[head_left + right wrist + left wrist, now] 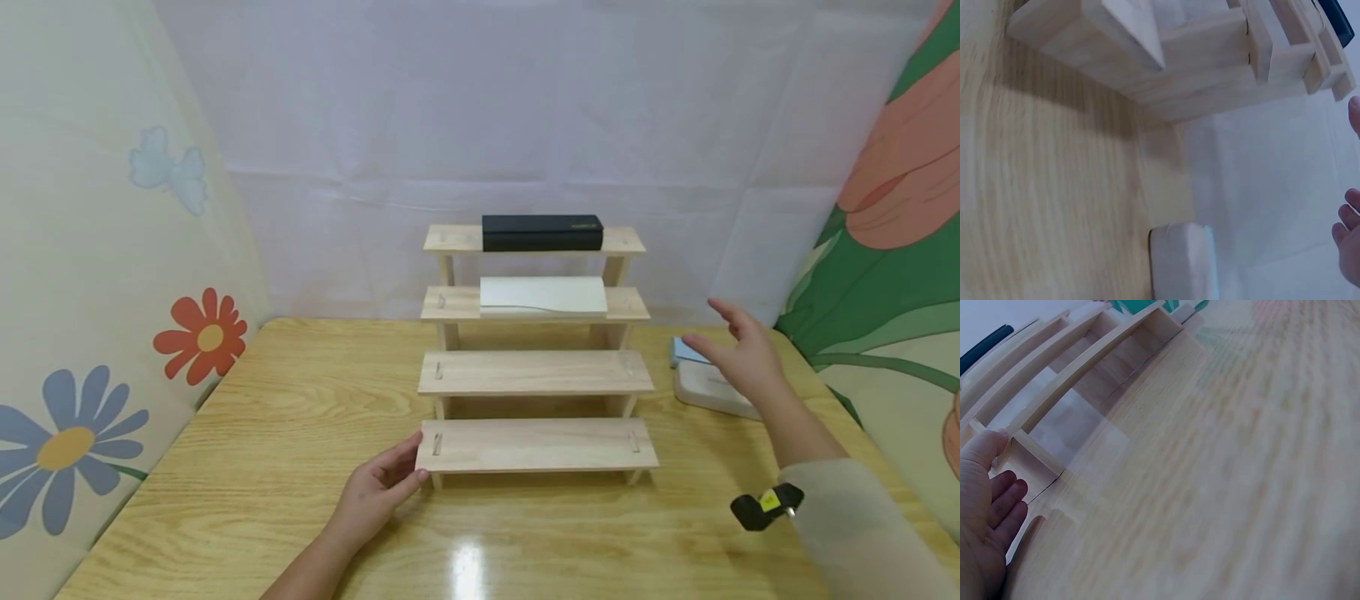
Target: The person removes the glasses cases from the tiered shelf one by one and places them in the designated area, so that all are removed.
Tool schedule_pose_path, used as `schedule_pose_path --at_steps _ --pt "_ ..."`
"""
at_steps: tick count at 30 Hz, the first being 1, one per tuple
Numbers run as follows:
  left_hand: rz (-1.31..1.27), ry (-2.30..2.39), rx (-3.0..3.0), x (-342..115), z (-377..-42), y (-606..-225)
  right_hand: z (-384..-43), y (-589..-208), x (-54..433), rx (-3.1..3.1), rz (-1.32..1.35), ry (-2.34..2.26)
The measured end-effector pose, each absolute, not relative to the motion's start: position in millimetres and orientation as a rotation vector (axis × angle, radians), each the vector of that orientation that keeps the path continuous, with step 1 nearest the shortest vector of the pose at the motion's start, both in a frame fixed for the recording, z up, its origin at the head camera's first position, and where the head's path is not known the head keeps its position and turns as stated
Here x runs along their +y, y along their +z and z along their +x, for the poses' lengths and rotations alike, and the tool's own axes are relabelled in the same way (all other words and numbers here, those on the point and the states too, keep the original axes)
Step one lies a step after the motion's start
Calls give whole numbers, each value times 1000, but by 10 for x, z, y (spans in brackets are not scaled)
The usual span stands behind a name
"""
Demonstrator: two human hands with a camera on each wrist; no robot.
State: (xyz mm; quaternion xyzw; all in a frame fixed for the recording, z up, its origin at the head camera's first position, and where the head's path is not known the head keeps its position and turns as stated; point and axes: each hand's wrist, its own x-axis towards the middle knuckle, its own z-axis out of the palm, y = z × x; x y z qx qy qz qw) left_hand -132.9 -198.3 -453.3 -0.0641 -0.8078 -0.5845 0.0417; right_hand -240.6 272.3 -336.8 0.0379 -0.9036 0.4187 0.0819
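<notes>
A light wooden stepped display stand [536, 446] stands on the table, its bottom tier closest to me. My left hand [378, 487] grips the left end of that bottom tier, thumb at its front corner; in the left wrist view the thumb touches the shelf end while the other fingers of the left hand [991, 506] hang lower. My right hand [738, 354] is raised with fingers spread and holds nothing, overlapping a whitish case [705, 387] and a light blue case [686, 352]. A black case [542, 233] lies on the top tier, a white case [543, 295] on the second.
The wooden table [300, 408] reaches back to a white cloth backdrop [360, 100]. Flower-patterned panels rise on the left [90, 275] and right [892, 275]. A small black device [767, 506] is at my right sleeve.
</notes>
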Motion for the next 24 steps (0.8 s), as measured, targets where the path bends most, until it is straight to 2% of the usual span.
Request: schedule_pose_path --at_steps 24 --pt "-179 -1799 -2489 -1986 -1333 -4515 -2605 -2998 2066 -2758 319 1263"
